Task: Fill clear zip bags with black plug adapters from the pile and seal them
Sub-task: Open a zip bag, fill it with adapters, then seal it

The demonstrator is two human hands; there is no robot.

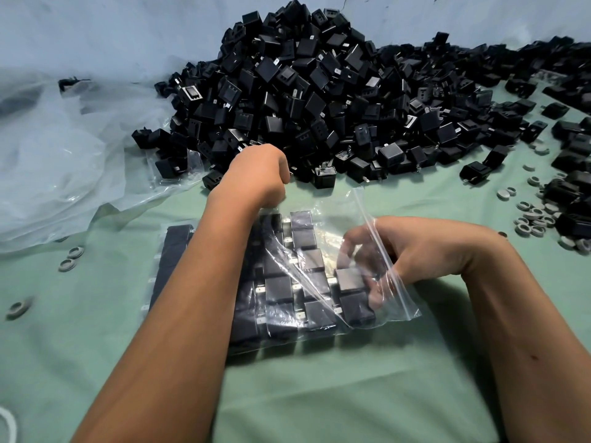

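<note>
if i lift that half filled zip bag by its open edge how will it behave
The bag would probably sag and fold: its clear film already creases around the right hand. It likely feels heavy for its thinness, since rows of adapters fill it. With the mouth unsealed, adapters may slide toward the low side or spill.

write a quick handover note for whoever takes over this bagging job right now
Left hand: fingers reaching into the foot of the adapter pile; whether it grips one cannot be told.
Right hand: fingers inside the open mouth of the zip bag, holding an adapter.
Done: bag lies flat on the green cloth, mostly filled with neat rows.
Left: fill the last row, seal, start the next bag.
</note>
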